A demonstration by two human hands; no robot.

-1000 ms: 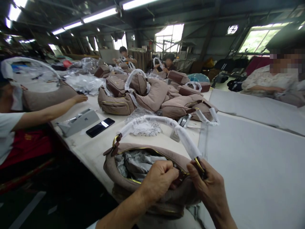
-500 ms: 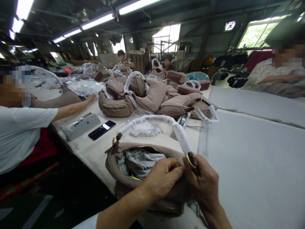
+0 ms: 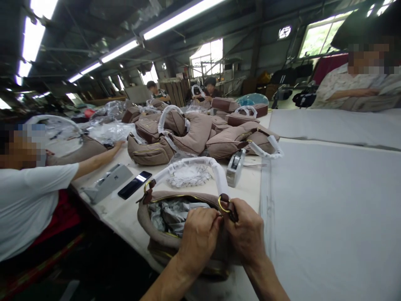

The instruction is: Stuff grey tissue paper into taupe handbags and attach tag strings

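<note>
A taupe handbag sits at the near edge of the table, its gold zipper open and grey stuffing paper showing inside. Its handle is wrapped in white foam and arches over the bag. My left hand is closed in a pinch on the bag's zipper end. My right hand is closed around the bag's near end, by the brown strap tab and gold ring.
A pile of matching bags lies mid-table, with a tape dispenser, a black phone, a grey dispenser and crumpled white wrap. A person in white reaches in at left. Others sit beyond. White padded sheet covers the right.
Both my hands have drawn closer together at the bag's near end. The wrapped handle's near end has shifted left and the handle arches tighter. The view has tilted slightly.
</note>
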